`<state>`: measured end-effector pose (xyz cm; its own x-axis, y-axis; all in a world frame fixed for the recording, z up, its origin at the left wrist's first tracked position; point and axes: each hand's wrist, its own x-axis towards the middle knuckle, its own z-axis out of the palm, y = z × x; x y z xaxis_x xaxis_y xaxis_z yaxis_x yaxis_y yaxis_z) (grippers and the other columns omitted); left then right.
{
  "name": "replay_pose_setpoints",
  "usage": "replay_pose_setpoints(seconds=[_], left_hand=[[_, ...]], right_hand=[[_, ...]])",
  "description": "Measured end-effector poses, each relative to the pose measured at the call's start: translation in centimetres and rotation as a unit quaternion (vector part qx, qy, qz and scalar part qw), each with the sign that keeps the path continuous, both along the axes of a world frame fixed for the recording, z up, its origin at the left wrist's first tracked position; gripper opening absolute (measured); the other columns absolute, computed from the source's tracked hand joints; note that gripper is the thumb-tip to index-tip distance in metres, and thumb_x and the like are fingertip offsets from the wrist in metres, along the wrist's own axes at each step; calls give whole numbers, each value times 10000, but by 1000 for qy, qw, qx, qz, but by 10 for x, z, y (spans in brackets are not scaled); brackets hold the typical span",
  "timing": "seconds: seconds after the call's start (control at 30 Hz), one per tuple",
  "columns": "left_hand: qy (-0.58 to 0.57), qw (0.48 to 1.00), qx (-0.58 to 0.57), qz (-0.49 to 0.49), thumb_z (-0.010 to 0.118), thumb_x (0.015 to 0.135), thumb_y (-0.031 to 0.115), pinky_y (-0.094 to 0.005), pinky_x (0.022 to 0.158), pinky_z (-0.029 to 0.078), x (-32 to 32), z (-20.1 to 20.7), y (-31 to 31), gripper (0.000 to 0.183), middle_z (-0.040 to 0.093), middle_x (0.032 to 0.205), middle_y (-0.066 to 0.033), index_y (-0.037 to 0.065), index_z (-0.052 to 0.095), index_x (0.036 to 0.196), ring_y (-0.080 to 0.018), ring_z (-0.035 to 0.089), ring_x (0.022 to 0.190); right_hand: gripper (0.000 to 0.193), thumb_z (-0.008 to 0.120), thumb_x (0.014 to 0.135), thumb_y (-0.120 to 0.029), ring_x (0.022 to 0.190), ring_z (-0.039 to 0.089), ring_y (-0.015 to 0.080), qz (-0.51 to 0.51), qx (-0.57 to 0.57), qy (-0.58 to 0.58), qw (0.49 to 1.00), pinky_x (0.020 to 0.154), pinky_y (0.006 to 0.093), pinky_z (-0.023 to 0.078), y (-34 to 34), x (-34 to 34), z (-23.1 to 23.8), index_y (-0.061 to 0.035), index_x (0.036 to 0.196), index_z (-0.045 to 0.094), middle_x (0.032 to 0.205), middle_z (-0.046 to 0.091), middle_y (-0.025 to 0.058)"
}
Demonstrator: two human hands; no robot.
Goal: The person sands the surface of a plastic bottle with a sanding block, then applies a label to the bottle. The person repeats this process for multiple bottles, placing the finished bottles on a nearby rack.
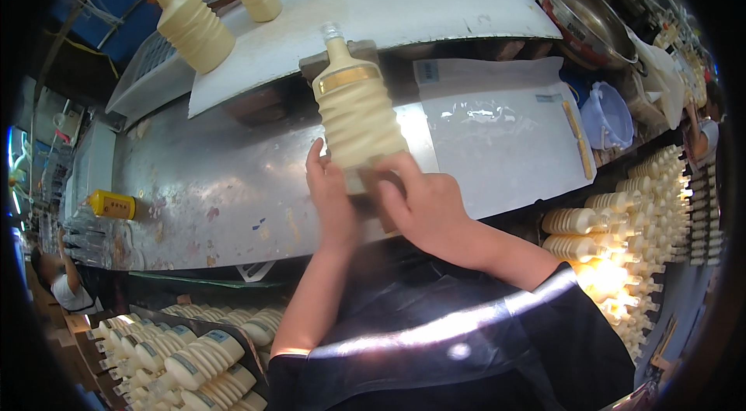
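A cream bottle with a wavy, ridged body, a gold band at the shoulder and a clear mouth lies tilted away from me above the metal worktable. Its neck end lies over a dark block-like support. My left hand is closed against the lower left side of the bottle, near its base. At the lower right of the base, my right hand is closed, its fingers curled and its thumb blurred by motion. Something dark shows between that thumb and the bottle, too blurred to name. The underside of the base is partly hidden by my hands.
Two cream bottles stand on the raised white board at the back. A yellow container lies at the left, and a lilac bucket sits right of a plastic sheet. Stacked bottles fill both lower sides.
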<state>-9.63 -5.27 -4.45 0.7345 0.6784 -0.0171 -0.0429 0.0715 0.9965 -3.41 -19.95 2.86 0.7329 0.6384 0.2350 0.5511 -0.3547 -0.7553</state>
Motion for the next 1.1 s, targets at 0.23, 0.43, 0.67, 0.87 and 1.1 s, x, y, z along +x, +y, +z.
replay_pose_setpoints(seconds=[0.23, 0.43, 0.67, 0.87, 1.1], left_hand=[[43, 972, 232, 14, 442, 1028, 316, -442, 1138, 281, -3, -13, -4, 590, 445, 1356, -215, -50, 372, 1485, -356, 401, 1286], [22, 986, 165, -29, 418, 1045, 280, -407, 1185, 241, -6, -17, 0, 567, 404, 1414, -183, -32, 357, 1515, -307, 363, 1365], [42, 994, 92, -30, 429, 1030, 222, -392, 1164, 293, -11, 10, 0, 542, 401, 1417, -178, -9, 381, 1519, -305, 393, 1347], [13, 994, 100, -42, 404, 1032, 183, -391, 1144, 325, -13, -7, 3, 528, 455, 1394, -188, -31, 382, 1514, -317, 421, 1329], [4, 936, 345, -65, 831, 758, 271, -425, 1105, 372, -18, -22, 15, 856, 533, 1383, -171, -3, 460, 1480, -335, 501, 1268]], right_hand=[[190, 573, 986, -187, 551, 636, 296, -94, -16, 24, 995, 538, 391, 457, -29, 26, -41, -93, 1151, 574, 604, 606, 111], [232, 625, 975, -183, 493, 501, 146, -112, -36, 50, 992, 512, 305, 400, -44, 39, -71, -84, 1180, 578, 570, 560, 63], [290, 668, 920, -101, 520, 624, 177, -49, 60, 2, 997, 524, 304, 466, -10, 7, -4, -75, 1194, 577, 617, 629, 86], [247, 675, 907, -185, 608, 676, 339, 9, -57, -70, 996, 572, 423, 529, 11, -3, 4, -118, 1138, 620, 673, 660, 150], [246, 681, 927, -126, 668, 687, 196, -61, 10, 72, 995, 624, 320, 526, -32, 37, -28, -62, 1160, 634, 766, 695, 125]])
